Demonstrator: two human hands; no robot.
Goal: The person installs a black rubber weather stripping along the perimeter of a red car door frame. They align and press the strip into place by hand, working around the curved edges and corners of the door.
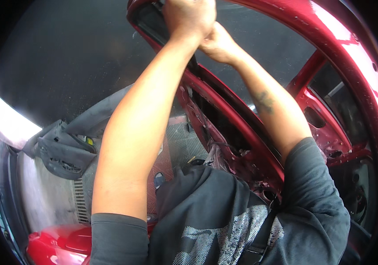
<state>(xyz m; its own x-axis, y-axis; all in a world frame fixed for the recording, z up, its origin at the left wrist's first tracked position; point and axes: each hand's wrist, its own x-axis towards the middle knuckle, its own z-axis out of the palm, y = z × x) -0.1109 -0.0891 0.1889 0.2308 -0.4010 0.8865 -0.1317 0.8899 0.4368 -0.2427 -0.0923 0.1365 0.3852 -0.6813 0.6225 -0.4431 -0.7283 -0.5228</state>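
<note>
My left hand is raised at the top edge of the view, beside the upper corner of a red car door. It looks closed, though its fingertips are cut off or turned away. Just below and to the right, my right hand has its fingers curled in behind the left wrist. What the two hands hold is hidden. Around them runs the door's window frame with a dark inner edge. Lower down, the door's inner side is bare, with openings and loose wiring.
A red car body with an open doorway arches along the right. At left lies a dark grey plastic car part, resembling a bumper. A floor grate runs below it, and a glossy red panel stands at lower left.
</note>
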